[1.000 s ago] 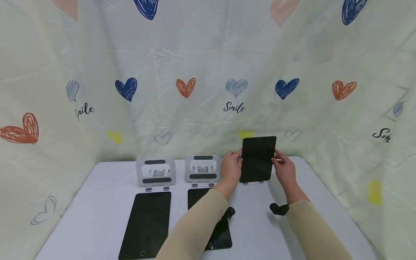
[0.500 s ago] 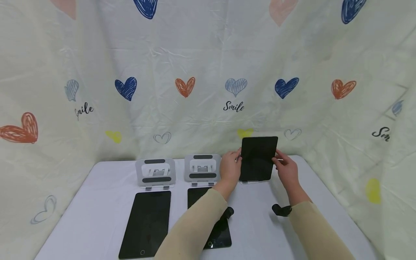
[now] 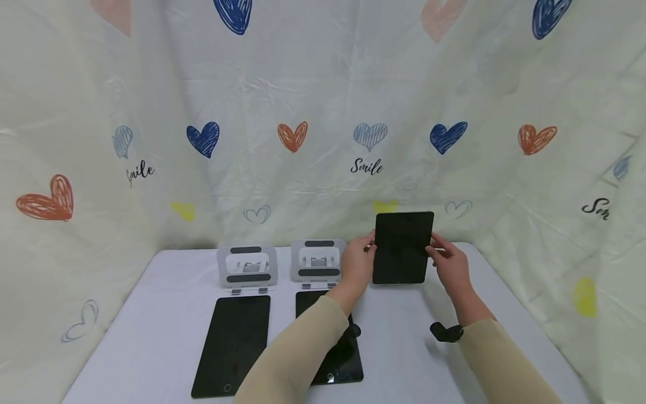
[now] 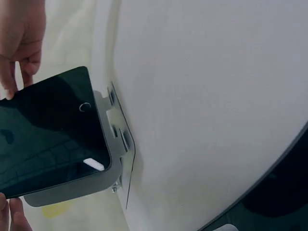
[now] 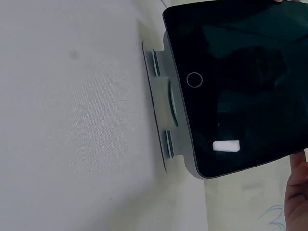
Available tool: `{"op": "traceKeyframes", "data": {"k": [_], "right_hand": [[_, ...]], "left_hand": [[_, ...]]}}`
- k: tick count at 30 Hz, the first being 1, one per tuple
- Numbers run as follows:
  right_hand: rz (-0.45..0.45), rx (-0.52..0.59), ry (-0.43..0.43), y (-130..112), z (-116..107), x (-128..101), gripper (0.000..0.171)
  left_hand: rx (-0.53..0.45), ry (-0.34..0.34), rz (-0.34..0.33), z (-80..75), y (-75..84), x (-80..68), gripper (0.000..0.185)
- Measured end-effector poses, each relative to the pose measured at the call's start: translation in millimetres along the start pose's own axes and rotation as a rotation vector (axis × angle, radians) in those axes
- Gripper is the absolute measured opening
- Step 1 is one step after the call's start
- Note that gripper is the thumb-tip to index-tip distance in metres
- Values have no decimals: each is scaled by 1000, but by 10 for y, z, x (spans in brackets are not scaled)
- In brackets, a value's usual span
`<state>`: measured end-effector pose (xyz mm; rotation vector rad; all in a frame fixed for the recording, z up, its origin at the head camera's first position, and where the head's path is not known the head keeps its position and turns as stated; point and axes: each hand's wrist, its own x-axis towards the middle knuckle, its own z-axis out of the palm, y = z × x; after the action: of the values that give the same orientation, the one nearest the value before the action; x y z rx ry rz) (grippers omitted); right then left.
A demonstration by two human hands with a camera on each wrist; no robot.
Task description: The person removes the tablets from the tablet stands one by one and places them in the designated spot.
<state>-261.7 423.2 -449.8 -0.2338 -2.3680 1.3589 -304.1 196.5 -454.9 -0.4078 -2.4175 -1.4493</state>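
An upright dark tablet [image 3: 402, 247] sits on a stand [image 5: 166, 113]; the left hand [image 3: 357, 262] and right hand [image 3: 451, 265] pinch its side edges.

Both arms outstretched; left hand [image 3: 357, 265], right hand [image 3: 451, 266] facing, fingers curled.

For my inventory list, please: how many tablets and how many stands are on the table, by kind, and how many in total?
Tablets: 3, one upright between the left hand and right hand, two lying flat.
Stands: 3, two bare, one under the upright tablet.
Total: 6.
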Motion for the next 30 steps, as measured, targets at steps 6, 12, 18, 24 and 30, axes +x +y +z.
{"op": "traceKeyframes", "data": {"k": [6, 12, 18, 24, 30], "right_hand": [[16, -45, -73, -56, -93, -111, 52], [27, -56, -126, -50, -185, -247, 52], [50, -97, -166, -16, -239, -369, 56], [59, -128, -193, 35, -269, -464, 56], [110, -103, -254, 81, -281, -557, 56]], "left_hand": [[-116, -29, -28, -81, 25, -96, 39], [-176, -94, -81, -123, 37, -224, 41], [-196, -111, -122, -115, 71, -341, 40], [-242, -113, -184, -74, 45, -444, 39], [-222, -127, -225, -65, 6, -554, 38]]}}
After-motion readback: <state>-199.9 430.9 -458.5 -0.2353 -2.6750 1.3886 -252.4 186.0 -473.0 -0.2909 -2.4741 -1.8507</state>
